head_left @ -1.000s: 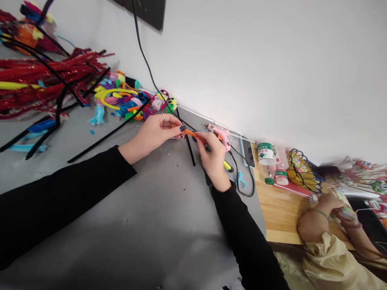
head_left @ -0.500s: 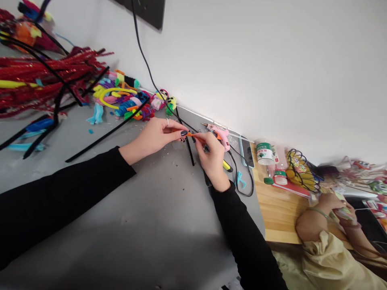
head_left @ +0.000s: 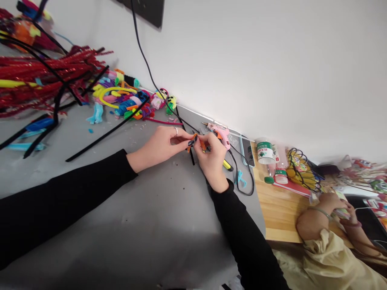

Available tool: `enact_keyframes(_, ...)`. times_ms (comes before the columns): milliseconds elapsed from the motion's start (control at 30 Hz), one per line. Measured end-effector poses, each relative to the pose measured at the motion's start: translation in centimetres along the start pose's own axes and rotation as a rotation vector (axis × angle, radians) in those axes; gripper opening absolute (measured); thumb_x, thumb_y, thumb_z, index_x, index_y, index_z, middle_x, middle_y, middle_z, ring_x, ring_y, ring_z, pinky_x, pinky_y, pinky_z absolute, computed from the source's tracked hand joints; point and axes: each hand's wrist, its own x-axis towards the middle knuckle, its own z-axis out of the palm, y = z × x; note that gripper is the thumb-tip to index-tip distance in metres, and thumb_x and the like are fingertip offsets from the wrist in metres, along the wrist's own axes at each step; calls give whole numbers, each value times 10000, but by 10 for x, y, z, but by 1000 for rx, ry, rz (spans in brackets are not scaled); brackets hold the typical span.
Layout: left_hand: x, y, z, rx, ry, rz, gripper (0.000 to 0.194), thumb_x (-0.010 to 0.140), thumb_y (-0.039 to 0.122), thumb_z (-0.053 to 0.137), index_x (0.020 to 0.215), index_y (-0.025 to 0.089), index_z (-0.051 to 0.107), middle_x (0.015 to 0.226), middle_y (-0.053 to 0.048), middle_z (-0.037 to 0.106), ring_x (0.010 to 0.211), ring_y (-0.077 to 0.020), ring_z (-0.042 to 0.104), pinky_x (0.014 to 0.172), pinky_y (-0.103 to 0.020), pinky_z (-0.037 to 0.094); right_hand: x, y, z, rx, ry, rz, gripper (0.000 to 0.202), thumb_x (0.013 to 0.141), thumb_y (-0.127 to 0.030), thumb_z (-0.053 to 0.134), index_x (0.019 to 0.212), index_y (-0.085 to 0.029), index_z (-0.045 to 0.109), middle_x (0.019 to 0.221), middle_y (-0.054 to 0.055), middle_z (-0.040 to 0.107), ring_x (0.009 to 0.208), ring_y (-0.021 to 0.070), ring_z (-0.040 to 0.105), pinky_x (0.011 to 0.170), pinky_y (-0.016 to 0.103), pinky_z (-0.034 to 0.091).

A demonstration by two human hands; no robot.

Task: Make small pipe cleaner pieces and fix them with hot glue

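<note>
Between my fingertips is an orange pipe cleaner (head_left: 195, 137), partly hidden and bent. My left hand (head_left: 165, 145), with a ring on one finger, pinches it from the left. From the right, my right hand (head_left: 211, 159) pinches it too, and the two hands' fingertips meet. Beneath the hands lies a black pipe cleaner (head_left: 192, 160) on the grey table. Just beyond my right hand rests a pink glue gun (head_left: 223, 135). A yellow-handled tool (head_left: 227, 165) lies partly under that hand.
Red tinsel stems (head_left: 45, 80) and colourful pipe-cleaner pieces (head_left: 127, 100) fill the back left. A black cord (head_left: 145, 56) hangs down the wall. A phone (head_left: 248, 151) and bottles (head_left: 266, 151) stand right. A co-worker's arm (head_left: 314, 221) rests on the wooden table.
My hands have come closer together, the left moving right and slightly down. The orange pipe cleaner, stretched between them before, is now bent at the fingertips. A dark pink stem behind my left hand is uncovered.
</note>
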Motion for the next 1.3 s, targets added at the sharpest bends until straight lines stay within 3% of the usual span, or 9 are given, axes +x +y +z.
enact_keyframes(133, -3, 2, 4, 57, -9, 38, 263, 839, 376, 698, 987, 215, 844, 1065, -67, 830, 971, -259, 765, 889, -326, 631, -1, -1, 1, -18, -7, 64, 210, 963, -269, 589, 765, -242, 524, 666, -40, 528, 593, 124, 485, 573, 280, 430)
enact_keyframes(267, -3, 3, 2, -56, -5, -44, 300, 828, 382, 740, 1044, 198, 837, 1086, -75, 826, 1009, -264, 765, 926, -344, 633, 2, -2, -1, -4, 10, 22, 159, 987, -255, 569, 831, -236, 596, 700, -25, 583, 625, 132, 528, 604, 288, 473)
enact_keyframes(400, 0, 4, -2, -168, 44, -147, 333, 808, 431, 809, 1010, 166, 817, 1002, -90, 823, 927, -253, 771, 863, -342, 648, 3, -7, -3, 18, -34, -60, 139, 1023, -238, 554, 947, -224, 670, 782, 1, 649, 674, 132, 582, 635, 285, 505)
enact_keyframes(667, 6, -1, -4, -303, 41, -223, 436, 685, 484, 911, 956, 160, 801, 908, -84, 804, 855, -227, 749, 784, -319, 642, 3, -10, -5, 54, -110, -69, 169, 1041, -228, 530, 1101, -236, 688, 921, 37, 723, 799, 153, 666, 722, 297, 560)
enact_keyframes(967, 8, -3, -8, -286, 139, -176, 309, 736, 389, 857, 917, 158, 764, 899, -74, 783, 815, -199, 727, 797, -309, 619, 3, -7, -6, 87, -161, -18, 261, 1038, -183, 475, 1167, -228, 697, 978, 49, 739, 825, 162, 667, 768, 309, 550)
enact_keyframes(1300, 7, -5, -7, -258, 217, -139, 318, 761, 393, 822, 965, 151, 795, 979, -93, 795, 888, -219, 731, 771, -294, 604, 1, -2, -5, 19, -282, -125, 355, 1077, -200, 424, 1342, -225, 658, 1041, 94, 748, 947, 203, 686, 858, 343, 572)
